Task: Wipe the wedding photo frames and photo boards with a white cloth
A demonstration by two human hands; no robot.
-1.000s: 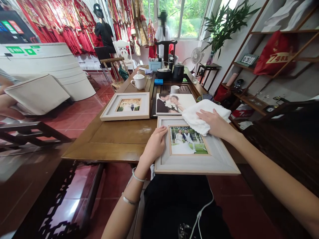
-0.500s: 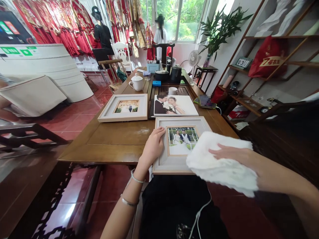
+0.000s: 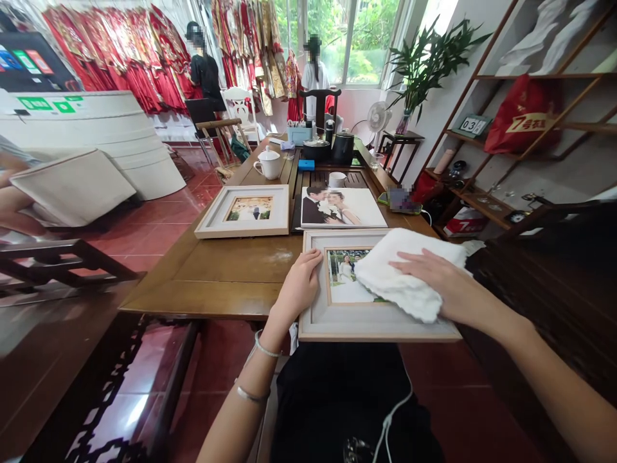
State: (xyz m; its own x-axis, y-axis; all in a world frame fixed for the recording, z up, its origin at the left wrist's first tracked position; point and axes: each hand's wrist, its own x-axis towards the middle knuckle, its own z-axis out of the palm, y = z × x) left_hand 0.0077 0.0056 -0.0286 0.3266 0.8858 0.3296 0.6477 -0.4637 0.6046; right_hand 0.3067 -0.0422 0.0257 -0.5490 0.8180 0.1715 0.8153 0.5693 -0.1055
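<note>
Close in front of me, a pale picture frame (image 3: pixel 357 325) with a wedding photo (image 3: pixel 343 273) lies at the near edge of the table. My left hand (image 3: pixel 303 280) is closed round its left side, the fingers resting on the inner border. Under my right hand (image 3: pixel 436 276) is a bunched white towel (image 3: pixel 398 257), pressed on the right half of the photo and frame. The towel hides much of the picture and the frame's upper right part. The thumb and fingertips of that hand lie along the towel's top.
Beyond are a second framed photo (image 3: pixel 241 212) and an unframed wedding print (image 3: pixel 340 207) on the wooden table (image 3: pixel 231 276). A lidded white cup (image 3: pixel 268 164), a small white cup (image 3: pixel 336 179) and a black pot (image 3: pixel 344 148) stand farther back. Two people are near hanging red garments (image 3: pixel 125 58).
My right hand and the towel have moved left and slightly up, onto the photo, uncovering the frame's lower right corner. My left hand still holds the left side.
</note>
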